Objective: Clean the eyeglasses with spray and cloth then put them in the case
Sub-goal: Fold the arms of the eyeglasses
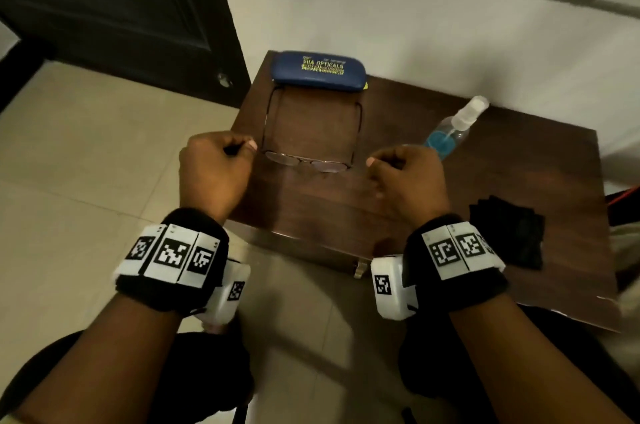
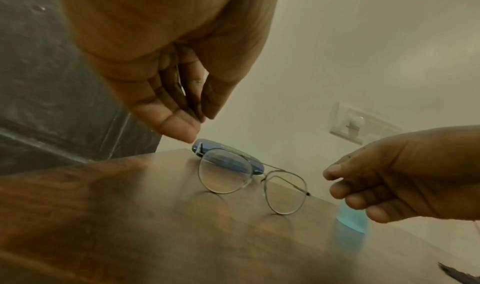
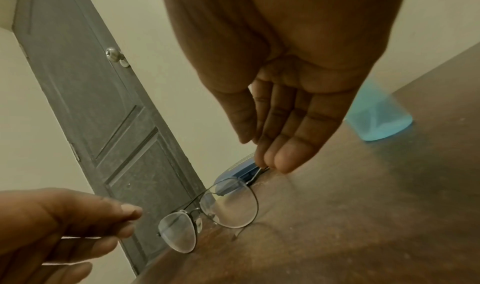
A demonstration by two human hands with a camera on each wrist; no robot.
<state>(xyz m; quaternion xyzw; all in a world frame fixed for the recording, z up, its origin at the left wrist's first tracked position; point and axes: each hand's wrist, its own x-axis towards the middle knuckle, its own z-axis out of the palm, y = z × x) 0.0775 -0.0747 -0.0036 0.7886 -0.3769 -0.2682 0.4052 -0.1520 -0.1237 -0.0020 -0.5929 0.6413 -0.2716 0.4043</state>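
Thin metal-framed eyeglasses point(image 1: 306, 160) point(image 2: 224, 173) point(image 3: 231, 206) stand on the dark wooden table point(image 1: 485, 188), lenses toward me, temples unfolded toward the closed blue case point(image 1: 318, 70) point(image 2: 255, 165) point(image 3: 233, 169) behind them. My left hand point(image 1: 242, 149) point(image 2: 192, 124) hovers just left of the frame with relaxed fingers and holds nothing. On the other side my right hand point(image 1: 377, 163) point(image 3: 265, 154) hangs close to the right hinge, also with nothing in it. A clear spray bottle point(image 1: 453, 127) point(image 3: 379, 115) with blue liquid lies to the right. The folded black cloth point(image 1: 509, 233) rests at the table's right front.
The table stands against a white wall, with a dark door point(image 1: 104, 7) at its left and tiled floor point(image 1: 86, 163) below. A metal handle point(image 1: 360, 271) sticks out of the table's front edge. A wall switch plate point(image 2: 350, 124) is mounted behind the table.
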